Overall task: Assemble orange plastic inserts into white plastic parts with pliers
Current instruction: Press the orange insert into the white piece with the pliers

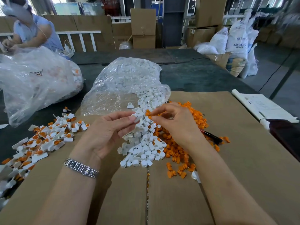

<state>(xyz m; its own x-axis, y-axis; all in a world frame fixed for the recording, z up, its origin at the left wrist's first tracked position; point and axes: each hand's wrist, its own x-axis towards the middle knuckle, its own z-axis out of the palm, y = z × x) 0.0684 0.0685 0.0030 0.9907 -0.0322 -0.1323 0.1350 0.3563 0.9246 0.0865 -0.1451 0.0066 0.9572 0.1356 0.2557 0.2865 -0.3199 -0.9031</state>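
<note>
The pliers [212, 137] show only a dark handle end — the rest lies under the right hand [175, 125] and the orange inserts [193, 116]. The insert [148, 113] in that hand's grip is mostly covered by fingertips. White parts [129, 75] inside the bag [113, 88] blur behind crinkled plastic. The assembled pile [37, 143] runs off the left edge. Print on the paper [263, 106] is too small to read.

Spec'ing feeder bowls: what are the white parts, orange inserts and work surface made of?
White parts: look like moulded plastic, matte, with crisp edges. Orange inserts: likely plastic too, uniform colour, slight sheen. Work surface: brown corrugated cardboard, dull, with a flap seam running down the middle.
</note>
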